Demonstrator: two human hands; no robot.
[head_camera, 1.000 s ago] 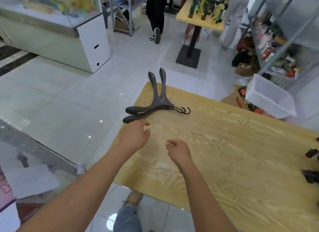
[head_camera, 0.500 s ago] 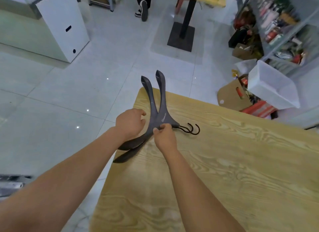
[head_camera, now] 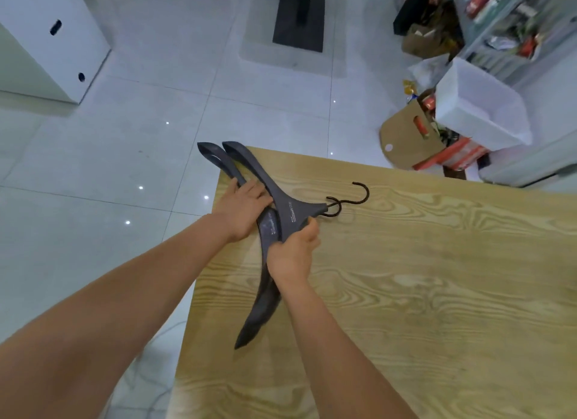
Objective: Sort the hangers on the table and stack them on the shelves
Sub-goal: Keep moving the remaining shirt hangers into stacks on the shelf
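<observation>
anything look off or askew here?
The two dark hangers are stacked askew: their hooks splay apart, and their far arm tips jut past the corner of the table. On the floor, a cardboard box looks tipped.

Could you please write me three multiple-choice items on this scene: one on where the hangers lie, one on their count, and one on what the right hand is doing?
1. Where on the table do the hangers lie?
A. its far left corner
B. its middle
C. its right edge
2. How many hangers are there?
A. one
B. two
C. four
3. What is the right hand doing?
A. lying flat on the table
B. gripping a hanger
C. hanging off the table
Answers: 1 A, their tips jut past that corner; 2 B, two hooks show; 3 B, its fingers curl round a hanger.
</observation>
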